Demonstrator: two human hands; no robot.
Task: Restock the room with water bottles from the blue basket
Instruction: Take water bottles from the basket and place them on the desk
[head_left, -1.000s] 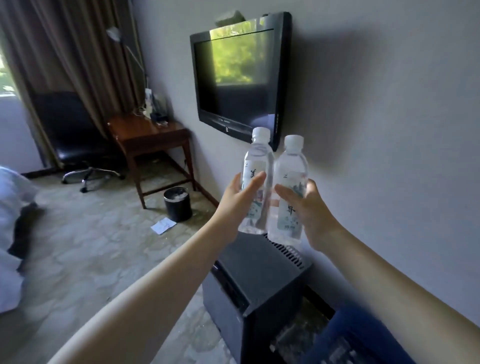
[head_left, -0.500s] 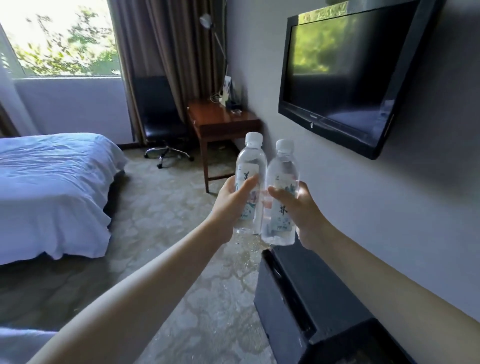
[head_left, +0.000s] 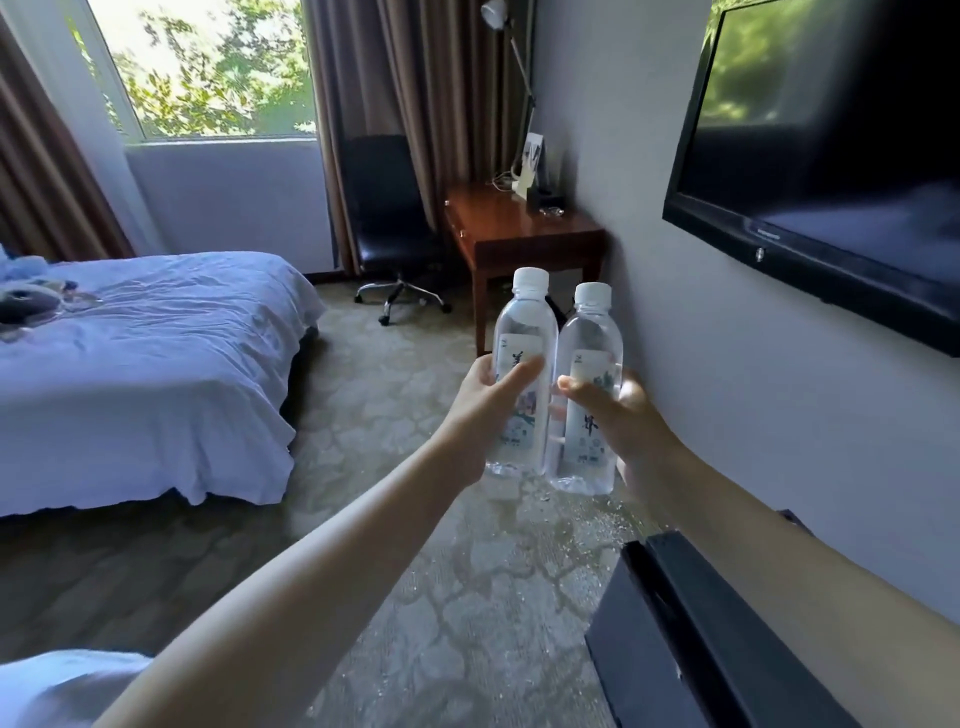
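Note:
I hold two clear water bottles with white caps upright in front of me, side by side and nearly touching. My left hand (head_left: 480, 410) grips the left bottle (head_left: 522, 332) around its label. The right bottle (head_left: 589, 343) sits in my right hand (head_left: 621, 421), thumb across its label. Both bottles hang in the air above the carpet, between the bed and the wall. The blue basket is out of view.
A wooden desk (head_left: 511, 228) with small items stands ahead against the wall, a black office chair (head_left: 387, 228) beside it. A bed (head_left: 140, 364) with white sheets fills the left. A wall-mounted TV (head_left: 831, 171) is at the right, a black cabinet (head_left: 711, 639) below it.
The view has swung left and forward along the wall: the bed and window have come into sight, the blue basket has dropped out, and the desk is nearer. Both hands keep their bottles.

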